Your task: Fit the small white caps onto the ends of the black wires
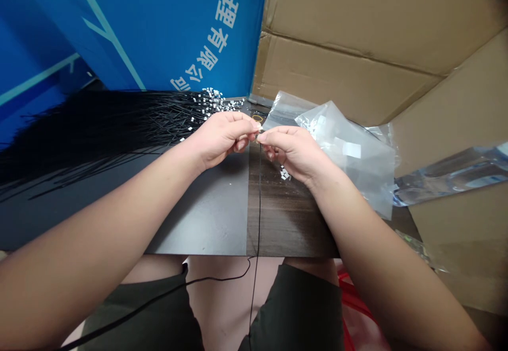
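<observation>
My left hand (pixel 230 135) is closed in a pinch, its thumb and forefinger on a small white piece (pixel 260 127) that is mostly hidden. Against it, my right hand (pixel 291 149) pinches the upper end of a thin black cable (pixel 259 197). From the fingertips this cable drops over the table edge to my lap. The fingertips of both hands nearly touch, so how the white piece and the cable meet cannot be made out. Left of my hands lies a thick bundle of black cables (pixel 119 115) with small white ends (pixel 210 99).
Several small white pieces (pixel 284 172) lie on the dark table (pixel 293 224) beneath my right hand. Clear plastic bags (pixel 337 144) lie to the right. A blue panel (pixel 159 23) and cardboard (pixel 349 70) stand behind. Another black cord (pixel 159 298) crosses below the table edge.
</observation>
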Demonstrator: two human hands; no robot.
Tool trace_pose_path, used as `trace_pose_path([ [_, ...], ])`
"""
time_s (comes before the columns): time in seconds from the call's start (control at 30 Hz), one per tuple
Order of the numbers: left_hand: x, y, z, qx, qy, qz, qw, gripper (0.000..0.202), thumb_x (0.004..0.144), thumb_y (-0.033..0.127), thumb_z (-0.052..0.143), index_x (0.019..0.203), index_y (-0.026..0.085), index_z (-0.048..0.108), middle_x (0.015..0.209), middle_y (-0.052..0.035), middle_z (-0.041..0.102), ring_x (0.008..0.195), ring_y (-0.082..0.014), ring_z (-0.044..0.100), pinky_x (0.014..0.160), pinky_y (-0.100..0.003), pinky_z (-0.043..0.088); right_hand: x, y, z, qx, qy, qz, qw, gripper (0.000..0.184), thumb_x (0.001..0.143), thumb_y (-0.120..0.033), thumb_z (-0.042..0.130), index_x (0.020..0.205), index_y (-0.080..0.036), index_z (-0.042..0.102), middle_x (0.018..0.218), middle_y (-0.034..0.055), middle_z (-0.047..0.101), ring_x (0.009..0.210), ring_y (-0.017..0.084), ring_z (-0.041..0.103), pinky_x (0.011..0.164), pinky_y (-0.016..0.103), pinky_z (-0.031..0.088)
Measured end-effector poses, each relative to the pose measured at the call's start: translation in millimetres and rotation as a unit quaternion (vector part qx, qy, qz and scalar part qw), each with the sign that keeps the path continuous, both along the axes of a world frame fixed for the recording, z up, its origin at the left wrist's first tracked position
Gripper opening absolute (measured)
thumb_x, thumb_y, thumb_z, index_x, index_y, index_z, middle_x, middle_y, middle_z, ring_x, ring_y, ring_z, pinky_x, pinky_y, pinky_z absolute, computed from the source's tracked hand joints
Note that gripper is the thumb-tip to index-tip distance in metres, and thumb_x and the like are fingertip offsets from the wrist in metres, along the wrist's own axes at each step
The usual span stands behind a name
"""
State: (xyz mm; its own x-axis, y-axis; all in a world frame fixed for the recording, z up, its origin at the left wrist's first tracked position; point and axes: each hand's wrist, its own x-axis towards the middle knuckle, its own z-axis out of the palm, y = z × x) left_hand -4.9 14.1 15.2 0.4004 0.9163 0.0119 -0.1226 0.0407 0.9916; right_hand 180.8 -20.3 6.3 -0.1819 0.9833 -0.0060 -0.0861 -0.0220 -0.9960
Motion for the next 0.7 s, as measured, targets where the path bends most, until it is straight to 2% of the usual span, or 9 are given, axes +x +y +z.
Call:
trace_pose_path([
  [0.4, 0.0, -0.5, -0.6, 0.006, 0.014, -0.003, 1.0, 0.016, 0.078, 0.02, 0.08, 0.069, 0.015, 0.069, 0.059, -0.0007, 0.059, 0.051, -0.0065, 0.047, 0.051, -0.02, 0.035, 1.3, 1.5, -2.3, 0.01, -0.013, -0.007, 1.0, 0.015, 0.073, -0.028, 0.087, 0.069, -0.018, 0.077, 0.067, 0.0002, 0.064, 0.06, 0.01, 0.051, 0.058, 0.029, 0.037],
  [0.7, 0.4, 0.2, -2.1, 0.033, 0.024, 0.007, 0.999, 0.016, 0.079, 0.022, 0.08, 0.069, 0.016, 0.069, 0.057, 0.0002, 0.057, 0.051, -0.0071, 0.046, 0.051, -0.022, 0.034, -1.0, -0.4, -0.1, 0.005, -0.013, -0.011, 1.0, 0.02, 0.072, -0.03, 0.088, 0.064, -0.02, 0.072, 0.064, -0.001, 0.061, 0.06, 0.01, 0.049, 0.058, 0.029, 0.037],
])
